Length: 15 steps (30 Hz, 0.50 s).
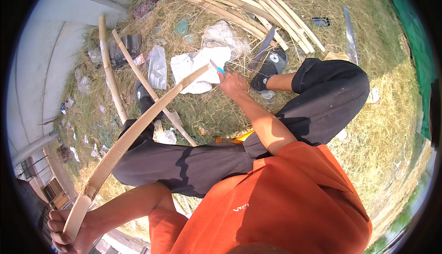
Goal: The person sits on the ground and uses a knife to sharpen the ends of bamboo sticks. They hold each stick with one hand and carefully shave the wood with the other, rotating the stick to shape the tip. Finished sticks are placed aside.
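Observation:
A long split bamboo strip (120, 145) runs slantwise across my left leg. My left hand (76, 231) is closed around its near end at the lower left. The far end of the strip lies over a crumpled white sheet or sack (214, 57) on the ground. Beside that end, my right hand (233, 84) grips a small blue-handled knife (220, 70) with its short blade pointing up and left. Whether the blade touches the bamboo, I cannot tell.
Several bamboo strips (258, 6) are piled at the far side. Other bamboo pieces (107, 60) lie at left. A dark curved blade (263, 47) sits by my right shoe (271, 67); a long metal blade (350, 33) lies farther right. A concrete wall (55, 60) bounds the left.

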Tool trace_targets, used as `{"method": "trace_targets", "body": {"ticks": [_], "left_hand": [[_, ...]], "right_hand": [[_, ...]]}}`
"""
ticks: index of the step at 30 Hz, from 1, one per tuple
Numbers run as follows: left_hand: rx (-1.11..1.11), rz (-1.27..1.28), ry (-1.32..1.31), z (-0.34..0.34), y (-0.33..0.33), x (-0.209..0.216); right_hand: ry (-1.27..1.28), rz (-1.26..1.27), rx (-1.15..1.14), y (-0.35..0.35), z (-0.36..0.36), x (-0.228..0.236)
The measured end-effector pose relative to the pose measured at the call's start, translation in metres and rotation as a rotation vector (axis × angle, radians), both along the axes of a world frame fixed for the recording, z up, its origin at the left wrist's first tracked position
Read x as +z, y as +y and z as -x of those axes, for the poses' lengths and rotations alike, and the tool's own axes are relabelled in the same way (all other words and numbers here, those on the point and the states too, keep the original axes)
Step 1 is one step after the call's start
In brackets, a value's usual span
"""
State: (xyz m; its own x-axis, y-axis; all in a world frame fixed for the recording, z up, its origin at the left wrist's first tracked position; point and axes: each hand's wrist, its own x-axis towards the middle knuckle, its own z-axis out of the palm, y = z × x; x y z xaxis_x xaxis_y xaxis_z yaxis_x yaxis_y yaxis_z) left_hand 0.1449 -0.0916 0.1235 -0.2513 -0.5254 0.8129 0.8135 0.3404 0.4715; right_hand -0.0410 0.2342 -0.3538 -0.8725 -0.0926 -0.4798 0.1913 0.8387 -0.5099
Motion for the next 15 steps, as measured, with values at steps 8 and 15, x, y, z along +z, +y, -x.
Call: {"method": "trace_targets", "body": {"ticks": [8, 15], "left_hand": [[0.13, 0.127, 0.013, -0.003, 0.0, -0.001], [0.072, 0.191, 0.003, -0.007, -0.025, -0.001]], "right_hand": [[-0.031, 0.572, 0.107, -0.007, -0.018, 0.058], [0.057, 0.358, 0.005, -0.008, -0.016, 0.014]]}}
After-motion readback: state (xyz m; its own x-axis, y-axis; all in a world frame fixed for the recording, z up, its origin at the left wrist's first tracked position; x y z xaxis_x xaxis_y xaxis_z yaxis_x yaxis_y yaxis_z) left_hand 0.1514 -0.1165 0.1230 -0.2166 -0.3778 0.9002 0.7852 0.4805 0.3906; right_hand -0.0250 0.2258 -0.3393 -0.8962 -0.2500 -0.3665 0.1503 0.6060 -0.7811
